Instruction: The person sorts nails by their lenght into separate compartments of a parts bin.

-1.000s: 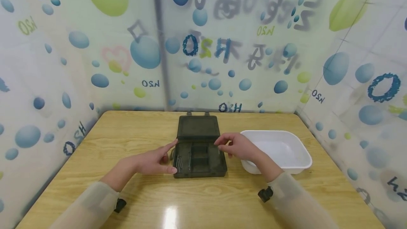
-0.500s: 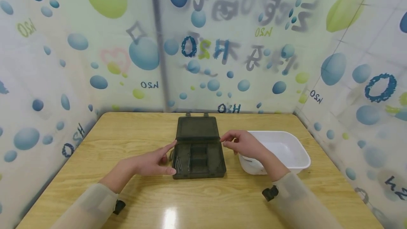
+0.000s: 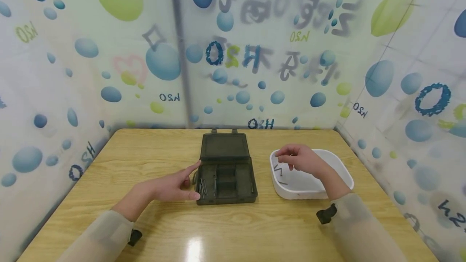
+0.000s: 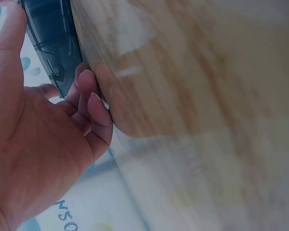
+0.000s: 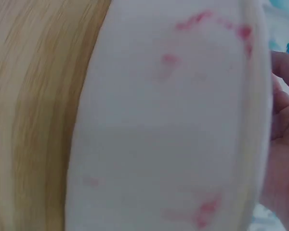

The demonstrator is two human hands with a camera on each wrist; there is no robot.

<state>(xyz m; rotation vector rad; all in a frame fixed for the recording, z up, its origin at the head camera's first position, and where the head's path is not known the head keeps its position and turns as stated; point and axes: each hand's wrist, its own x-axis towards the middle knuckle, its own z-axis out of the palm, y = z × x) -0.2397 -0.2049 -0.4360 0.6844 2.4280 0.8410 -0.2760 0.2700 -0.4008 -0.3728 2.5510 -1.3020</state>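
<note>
Bubble-printed pale walls (image 3: 204, 92) surround a wood-grained tabletop (image 3: 233, 229). Left hand (image 3: 174, 187), thumb and forefinger spread, at the left edge of an open dark plastic case (image 3: 224, 145) holding slim metal rods (image 3: 214, 185); right hand (image 3: 301, 160), fingers loosely bent, slightly apart, above a white rectangular plastic tub (image 3: 298, 195).

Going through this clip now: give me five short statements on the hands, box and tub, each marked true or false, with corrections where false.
1. The left hand is at the left side of the dark box. True.
2. The box is closed. False: its lid is swung open.
3. The right hand is above the white tub. True.
4. The tub stands to the left of the box. False: it stands to the right of it.
5. Thin metal pieces lie in both the box and the tub. True.
</note>
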